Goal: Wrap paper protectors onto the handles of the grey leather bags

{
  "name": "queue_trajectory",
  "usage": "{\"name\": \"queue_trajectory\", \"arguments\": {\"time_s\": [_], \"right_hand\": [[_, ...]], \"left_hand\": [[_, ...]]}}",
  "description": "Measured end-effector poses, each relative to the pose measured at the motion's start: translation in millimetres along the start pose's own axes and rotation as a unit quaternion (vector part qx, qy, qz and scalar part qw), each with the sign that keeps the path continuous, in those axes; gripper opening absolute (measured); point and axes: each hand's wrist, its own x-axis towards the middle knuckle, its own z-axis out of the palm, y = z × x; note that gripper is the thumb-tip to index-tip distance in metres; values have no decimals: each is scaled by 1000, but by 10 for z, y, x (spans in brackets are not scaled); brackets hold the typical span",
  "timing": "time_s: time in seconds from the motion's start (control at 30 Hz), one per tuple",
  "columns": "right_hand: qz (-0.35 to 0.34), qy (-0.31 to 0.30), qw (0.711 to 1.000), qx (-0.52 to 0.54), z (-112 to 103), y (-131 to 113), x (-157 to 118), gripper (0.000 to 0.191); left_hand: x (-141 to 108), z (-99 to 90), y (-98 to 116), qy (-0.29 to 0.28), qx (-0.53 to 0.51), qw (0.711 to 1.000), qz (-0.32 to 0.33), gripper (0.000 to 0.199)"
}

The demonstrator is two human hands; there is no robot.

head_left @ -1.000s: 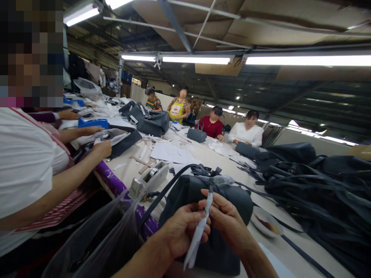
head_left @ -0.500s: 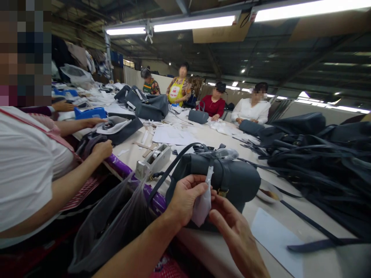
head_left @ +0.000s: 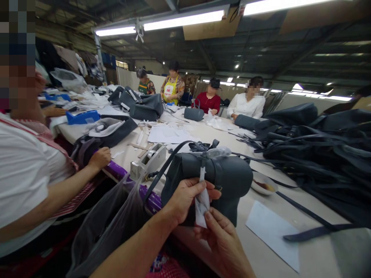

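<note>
A dark grey-blue handbag (head_left: 234, 173) stands on the table edge in front of me, with a strap curving off its left side. Thin white wrapping paper (head_left: 202, 210) hangs down its front, around what looks like a narrow strap end; what lies inside is hidden. My left hand (head_left: 188, 197) pinches the upper part of the paper between thumb and fingers. Lower down, my right hand (head_left: 216, 227) has its thumb and fingers closed on the paper's bottom edge. A small buckle shows on the bag just behind my left fingertips.
A tape dispenser (head_left: 147, 160) stands left of the bag. To the right are a bowl (head_left: 263, 183), a white sheet (head_left: 274, 235) and a heap of dark bags and straps (head_left: 319, 154). A plastic bag (head_left: 107, 227) hangs at the table edge, beside a co-worker (head_left: 26, 173).
My right hand has moved down and closed on the lower paper, which now looks narrower and folded. The co-worker on the left has raised one hand. The view has shifted slightly.
</note>
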Motion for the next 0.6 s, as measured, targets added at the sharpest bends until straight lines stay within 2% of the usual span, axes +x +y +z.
{"name": "queue_trajectory", "arguments": {"time_s": [0.1, 0.17, 0.23, 0.27, 0.33, 0.4, 0.43, 0.5, 0.53, 0.6], "right_hand": [[-35, 6, 998, -52, -40, -26, 20, 33], [-30, -12, 993, -117, -93, -51, 24, 37], [-25, -26, 973, -229, -170, -104, 17, 37], [-39, -17, 954, -296, -210, -154, 12, 35], [-118, 54, 897, -422, -269, -318, 11, 29], [-253, 150, 816, -498, -267, -570, 39, 24], [-327, 177, 770, -519, -242, -718, 69, 24], [-436, 176, 683, -559, -170, -1018, 163, 38], [-456, 156, 652, -586, -140, -1154, 226, 52], [-422, 109, 623, -649, -127, -1369, 369, 86]], "left_hand": [[-35, -40, -32, -44, 61, 997, 17, 39], [-71, -73, -47, -63, 98, 993, 21, 38], [-97, -105, -60, -70, 102, 992, 33, 39], [-103, -117, -67, -73, 94, 992, 38, 39], [-102, -133, -81, -74, 69, 994, 43, 38], [-98, -143, -100, -64, 52, 996, 46, 33], [-99, -149, -112, -59, 48, 996, 45, 32], [-113, -174, -141, -57, 47, 997, 35, 35], [-124, -195, -159, -56, 56, 997, 23, 36], [-152, -256, -192, -54, 99, 994, -8, 29]]}}
